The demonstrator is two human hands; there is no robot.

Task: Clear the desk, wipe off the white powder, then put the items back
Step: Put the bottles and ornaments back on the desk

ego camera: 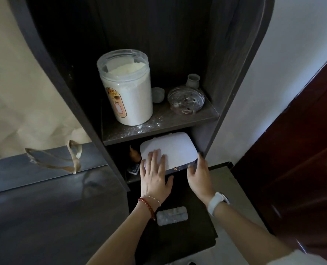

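Observation:
A white flat box [175,148] with a small gold clasp lies on the lower shelf of a dark shelving unit. My left hand [155,175] rests flat on its lid with fingers spread. My right hand [199,174] grips the box's right front corner. On the upper shelf [158,129] white powder is scattered along the front. There stand a large clear jar of white powder [127,87], a small white cup [157,94], a glass bowl [185,101] and a small grey vase [193,81].
A dark desk surface [44,217] spreads to the left, with clear glasses [63,159] lying on it. A silver blister pack [172,215] lies on a low dark surface under my arms. Small dark items [134,161] sit left of the box. A red-brown door [302,169] is at right.

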